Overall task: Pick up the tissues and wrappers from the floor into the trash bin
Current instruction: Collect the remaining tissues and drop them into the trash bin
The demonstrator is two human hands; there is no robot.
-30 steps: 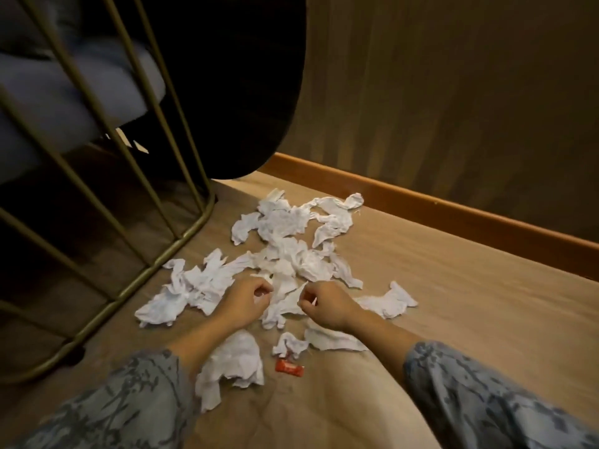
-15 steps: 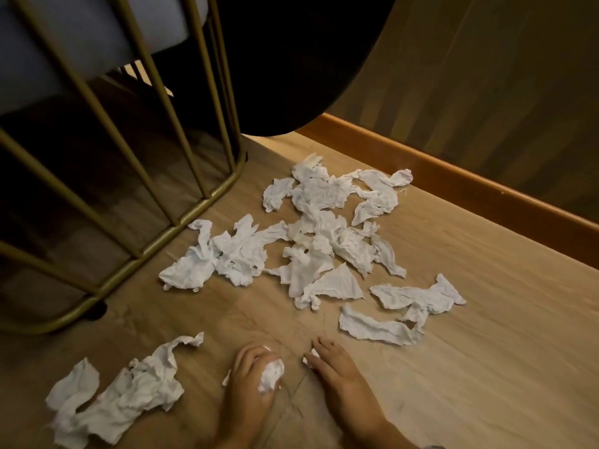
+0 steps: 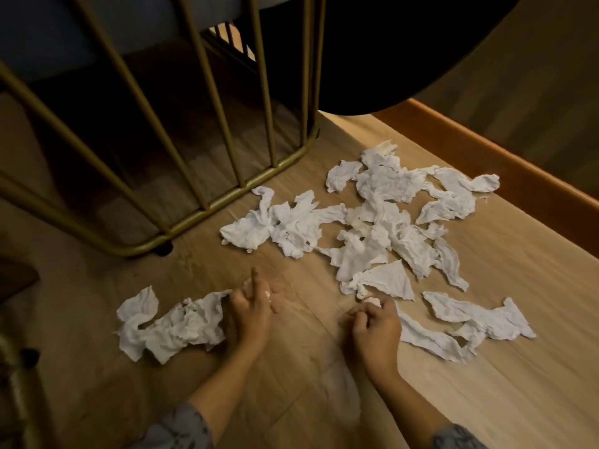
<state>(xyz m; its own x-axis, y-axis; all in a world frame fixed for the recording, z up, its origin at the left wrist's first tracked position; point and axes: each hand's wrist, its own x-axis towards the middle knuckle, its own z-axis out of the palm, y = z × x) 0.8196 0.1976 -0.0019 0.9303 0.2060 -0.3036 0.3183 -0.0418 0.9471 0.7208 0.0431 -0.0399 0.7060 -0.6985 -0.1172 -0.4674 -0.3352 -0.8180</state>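
From the head view I see crumpled white tissues (image 3: 382, 222) strewn in a loose heap across the wooden floor (image 3: 486, 400), most of them lying just in front of the gold wire chair base (image 3: 207, 202) and running off to its right toward the baseboard (image 3: 486, 150). They are torn, creased and twisted, some in long strips, one folded into a flat triangle (image 3: 389, 280). A separate wad of tissue (image 3: 168, 325) lies apart from the heap, in front of the chair base and nearer to me.

My left hand (image 3: 249, 309) is at the right end of that wad; its grip is narrow, fingers curled with a bit of white showing between them, one finger sticking up, though motion blur keeps me from telling just what it holds. My right hand (image 3: 376, 325) sits below the triangle, its grip closed round a small pale scrap (image 3: 372, 301), touching a long strip of tissue (image 3: 431, 341) on the floor.

Above the chair base a dark rounded shape (image 3: 405, 53) overhangs the floor. Patterned grey sleeves (image 3: 181, 429) show at the bottom edge.
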